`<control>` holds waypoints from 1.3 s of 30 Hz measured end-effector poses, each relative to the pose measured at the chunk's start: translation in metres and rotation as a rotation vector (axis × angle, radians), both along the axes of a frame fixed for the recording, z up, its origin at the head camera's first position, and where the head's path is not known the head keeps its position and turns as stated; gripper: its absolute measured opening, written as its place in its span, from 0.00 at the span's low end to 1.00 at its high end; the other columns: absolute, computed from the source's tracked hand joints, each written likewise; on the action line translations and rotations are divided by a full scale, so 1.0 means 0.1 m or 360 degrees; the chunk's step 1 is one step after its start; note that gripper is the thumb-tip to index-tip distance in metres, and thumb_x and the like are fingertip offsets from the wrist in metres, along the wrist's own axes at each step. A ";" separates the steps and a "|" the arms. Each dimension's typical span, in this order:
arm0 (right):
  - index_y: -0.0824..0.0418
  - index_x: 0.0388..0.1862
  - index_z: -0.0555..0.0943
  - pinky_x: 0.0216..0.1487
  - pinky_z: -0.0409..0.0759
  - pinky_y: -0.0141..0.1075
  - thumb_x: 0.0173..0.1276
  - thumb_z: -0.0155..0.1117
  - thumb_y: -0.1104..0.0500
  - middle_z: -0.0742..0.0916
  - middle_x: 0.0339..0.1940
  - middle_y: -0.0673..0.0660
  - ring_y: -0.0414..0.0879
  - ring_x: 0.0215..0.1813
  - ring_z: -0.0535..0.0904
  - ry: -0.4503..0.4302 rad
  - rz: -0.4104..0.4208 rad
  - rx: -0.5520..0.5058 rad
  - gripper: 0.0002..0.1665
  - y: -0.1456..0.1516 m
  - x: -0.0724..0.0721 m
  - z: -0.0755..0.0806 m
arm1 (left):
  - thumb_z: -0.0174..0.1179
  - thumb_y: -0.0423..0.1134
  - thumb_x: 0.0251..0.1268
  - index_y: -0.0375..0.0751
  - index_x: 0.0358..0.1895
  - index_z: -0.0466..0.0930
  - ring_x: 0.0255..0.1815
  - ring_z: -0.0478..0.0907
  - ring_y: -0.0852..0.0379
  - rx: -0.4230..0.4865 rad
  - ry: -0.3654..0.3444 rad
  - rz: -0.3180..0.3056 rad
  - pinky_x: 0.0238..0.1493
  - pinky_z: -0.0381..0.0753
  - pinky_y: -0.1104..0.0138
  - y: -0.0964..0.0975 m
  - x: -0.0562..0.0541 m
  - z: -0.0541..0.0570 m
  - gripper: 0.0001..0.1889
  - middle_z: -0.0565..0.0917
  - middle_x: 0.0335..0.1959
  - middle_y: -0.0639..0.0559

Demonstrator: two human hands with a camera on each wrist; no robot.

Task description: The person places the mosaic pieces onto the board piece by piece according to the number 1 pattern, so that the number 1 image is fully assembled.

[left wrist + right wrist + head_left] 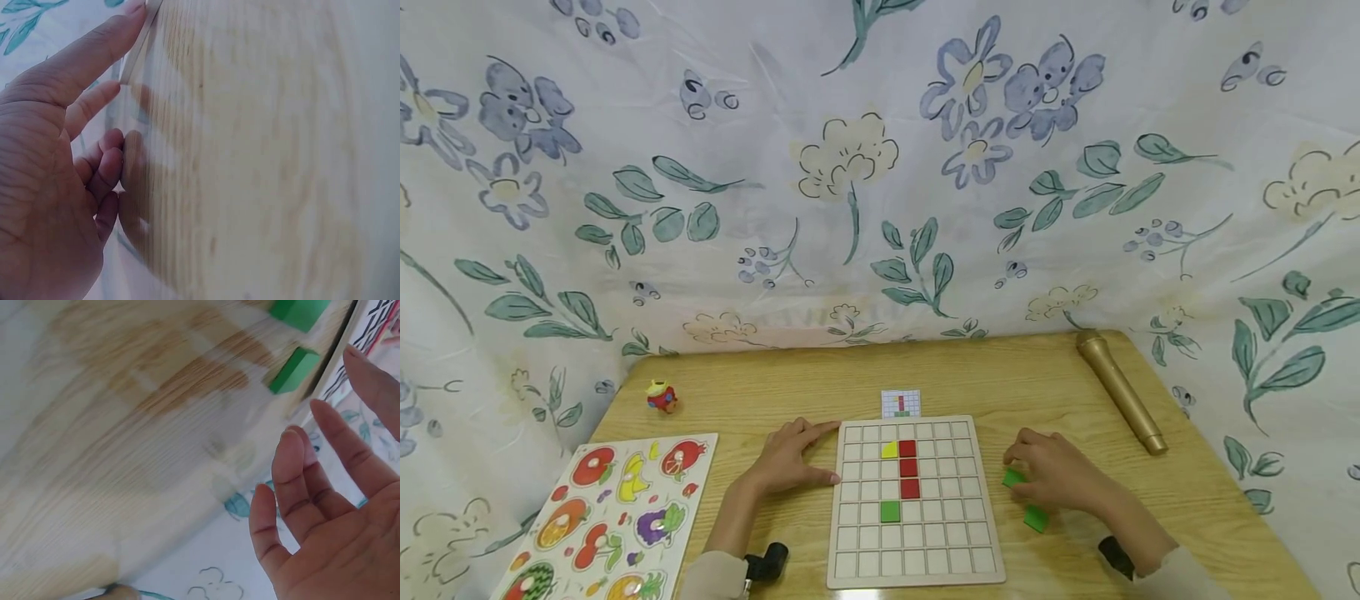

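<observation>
A pale wooden grid board (865, 564) lies in front of me. On it sit one yellow piece (890, 450), a column of three red squares (908, 467) and one green square (890, 512). My left hand (786, 460) touches the board's left edge with its thumb and index finger, the other fingers loosely bent. To the right of the board, my right hand (1051, 471) is over the table beside two loose green blocks (1036, 518). In the right wrist view its fingers (290, 481) are relaxed and apart from the green blocks (294, 370), holding nothing.
A small pattern card (900, 403) lies at the board's far edge. At left is a fruit puzzle board (647, 500), with a small toy figure (661, 397) behind it. A gold microphone (1122, 392) lies at the far right. A floral curtain (850, 208) hangs behind the table.
</observation>
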State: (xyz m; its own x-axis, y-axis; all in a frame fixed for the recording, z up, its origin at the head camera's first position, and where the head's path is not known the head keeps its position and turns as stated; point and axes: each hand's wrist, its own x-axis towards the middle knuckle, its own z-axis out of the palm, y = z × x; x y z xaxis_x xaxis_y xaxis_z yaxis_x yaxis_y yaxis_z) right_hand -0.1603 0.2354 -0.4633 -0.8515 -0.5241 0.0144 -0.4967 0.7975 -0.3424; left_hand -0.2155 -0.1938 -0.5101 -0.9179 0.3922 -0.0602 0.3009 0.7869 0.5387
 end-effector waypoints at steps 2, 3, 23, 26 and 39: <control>0.57 0.45 0.86 0.44 0.73 0.49 0.53 0.79 0.52 0.80 0.39 0.47 0.38 0.37 0.76 -0.0029 0.0008 -0.0020 0.21 0.03 0.00 0.00 | 0.75 0.63 0.44 0.58 0.71 0.71 0.35 0.57 0.58 -0.0004 0.0005 -0.0001 0.42 0.53 0.59 0.00 0.00 0.00 0.45 0.64 0.34 0.54; 0.56 0.46 0.86 0.43 0.73 0.47 0.54 0.79 0.52 0.80 0.39 0.46 0.37 0.37 0.75 -0.0044 0.0012 -0.0027 0.21 0.04 0.01 0.00 | 0.74 0.63 0.44 0.58 0.71 0.71 0.35 0.57 0.58 -0.0005 0.0007 -0.0002 0.42 0.52 0.59 0.00 0.00 -0.01 0.45 0.64 0.34 0.54; 0.53 0.46 0.86 0.40 0.68 0.36 0.53 0.73 0.63 0.78 0.39 0.45 0.35 0.36 0.70 -0.0125 0.0075 -0.0084 0.19 0.15 0.00 -0.06 | 0.74 0.63 0.44 0.57 0.71 0.71 0.34 0.56 0.58 -0.0006 0.0034 -0.0019 0.41 0.52 0.60 0.00 0.01 0.01 0.45 0.64 0.33 0.54; 0.54 0.44 0.86 0.39 0.68 0.36 0.54 0.72 0.64 0.78 0.39 0.46 0.34 0.34 0.68 -0.0125 0.0077 -0.0085 0.17 0.15 -0.01 -0.06 | 0.74 0.63 0.44 0.57 0.71 0.71 0.34 0.56 0.59 -0.0005 0.0027 -0.0020 0.41 0.52 0.60 0.01 0.01 0.01 0.45 0.64 0.34 0.53; 0.53 0.36 0.82 0.43 0.75 0.40 0.56 0.75 0.57 0.77 0.41 0.44 0.38 0.41 0.75 -0.0094 0.0063 -0.0108 0.11 0.14 -0.02 -0.16 | 0.74 0.63 0.44 0.58 0.71 0.71 0.34 0.57 0.58 -0.0001 0.0006 -0.0003 0.42 0.52 0.60 0.00 0.01 0.00 0.45 0.64 0.34 0.54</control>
State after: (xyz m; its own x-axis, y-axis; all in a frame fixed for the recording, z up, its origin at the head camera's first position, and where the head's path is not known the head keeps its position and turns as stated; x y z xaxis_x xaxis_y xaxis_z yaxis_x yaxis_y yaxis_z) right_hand -0.1621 0.2493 -0.4792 -0.8307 -0.5568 0.0015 -0.5046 0.7516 -0.4248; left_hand -0.2148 -0.1935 -0.5099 -0.9174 0.3938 -0.0567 0.3045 0.7867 0.5369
